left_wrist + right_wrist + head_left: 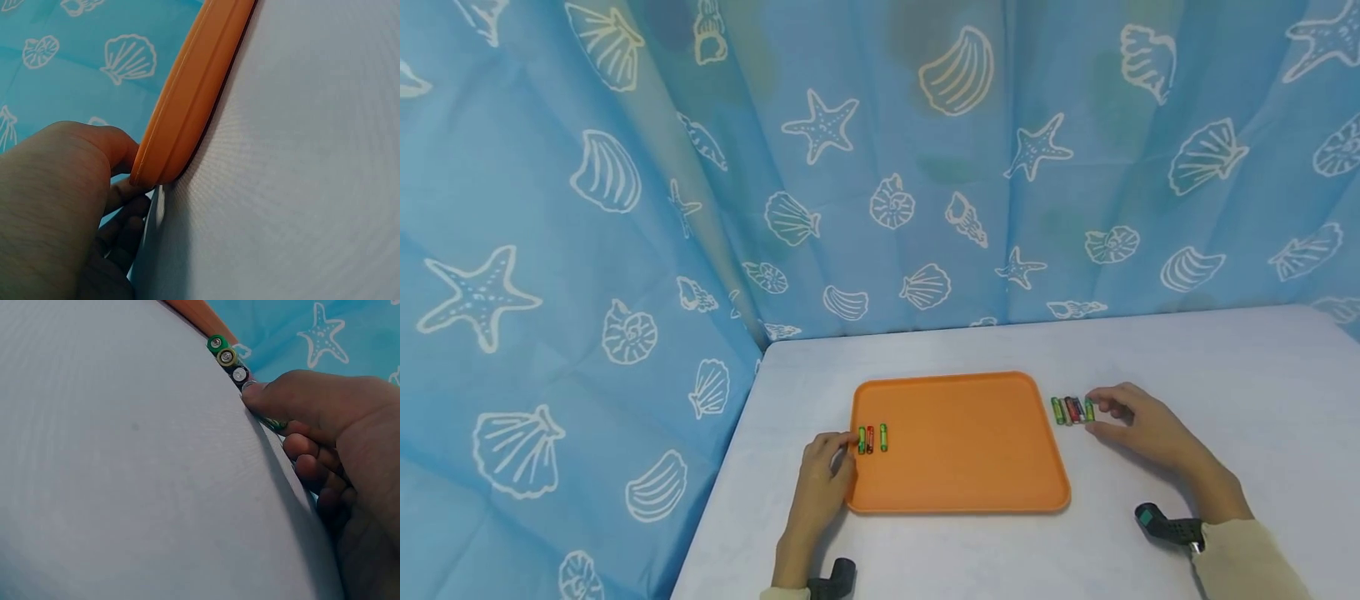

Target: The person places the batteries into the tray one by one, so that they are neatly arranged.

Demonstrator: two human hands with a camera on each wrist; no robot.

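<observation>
In the head view my left hand [820,475] is at the left rim of an orange tray [962,492], its fingertips close to a green battery [861,440]. In the left wrist view the thumb and a finger grip the tray's edge [181,119]. A red battery [870,439] and another green battery [883,437] stand beside it on the tray, side by side. Right of the tray, my right hand [1150,425] pinches a green battery [1089,409] between thumb and forefinger, at the end of a row of several batteries [1069,410]. Its thumb partly hides that battery in the right wrist view.
A white-covered table [955,558] lies under everything. Behind and to the left hangs a blue curtain [865,258] with shell and starfish prints. Each wrist wears a black camera strap, such as the right one [1172,527].
</observation>
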